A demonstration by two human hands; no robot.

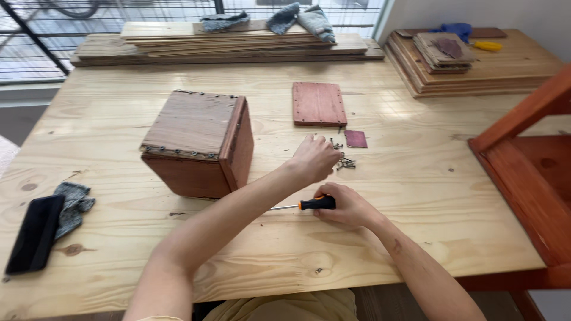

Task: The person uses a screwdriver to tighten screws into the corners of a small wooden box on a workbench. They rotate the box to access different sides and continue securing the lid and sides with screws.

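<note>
Two hands, left hand (314, 158) pinching at screws (343, 161), right hand (348, 207) gripping screwdriver (309, 204)

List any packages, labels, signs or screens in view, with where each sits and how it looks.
Phone: flat on the table's near left corner, partly on a grey cloth; slim black rectangle, screen dark.
No packages, labels or signs show.

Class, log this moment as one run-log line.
left hand: at screws | right hand: holds screwdriver | wooden box: on table
</note>
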